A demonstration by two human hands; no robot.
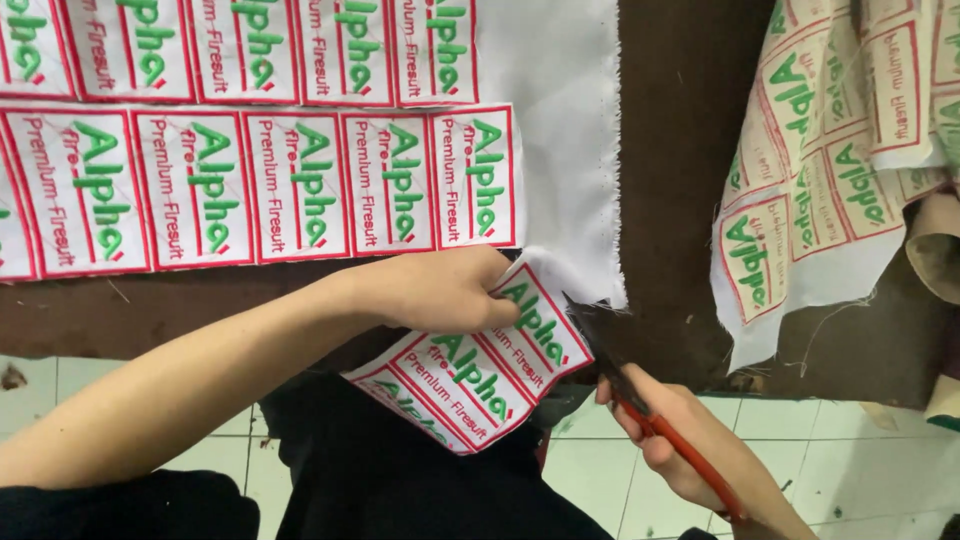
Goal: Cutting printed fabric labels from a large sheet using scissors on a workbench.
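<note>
Nearest to me, the person's right hand (690, 445) is wrapped around the red handles of a pair of scissors (625, 380); the fingers (625, 408) are curled closed about the handle, and the dark blades run up and away from the fingertips, their tips lying at the frayed edge of the white cloth; whether the blades stand apart or together I cannot tell. Just to the left of those blades hangs a strip of printed labels (475, 375), white patches with red borders and green lettering, drooping over the table edge toward the person's dark lap; the left hand (440, 290) pinches the upper end of this strip, thumb and fingertips (500, 300) pressed together on the cloth, the forearm coming in from the lower left. Beneath both hands lies a floor of pale tiles (600, 470); past the knuckles is the dark brown table (680, 150). Beyond the left fingers the white fabric sheet (260, 180) spreads flat across the table, carrying rows of the same red-bordered labels side by side; a bare white margin (560, 120) of it runs just above the scissor tips, its edge ragged with loose threads. Farther off, up and to the right of the right hand and well apart from it, a second piece of label cloth (830, 150) lies crumpled and folded over itself, more yellowed in tone, one corner hanging over the table edge.
</note>
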